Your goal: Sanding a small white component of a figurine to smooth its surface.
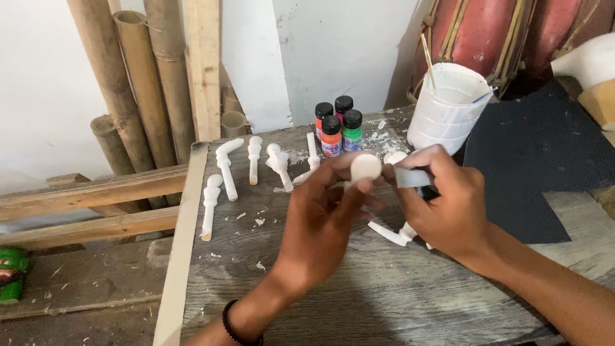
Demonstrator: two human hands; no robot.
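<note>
Left hand grips a white carved piece; right hand pinches grey sandpaper (touching it) above the bench.

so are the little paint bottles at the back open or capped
Capped. All four paint bottles stand upright with black caps on, clustered on the wooden table near the white bucket.

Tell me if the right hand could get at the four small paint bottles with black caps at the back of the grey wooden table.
Probably yes. The right hand holds a small grey strip, so it isn't free, but the paint bottles stand just beyond it with open table between. Only the left hand, holding a round white piece, crowds that path.
</note>
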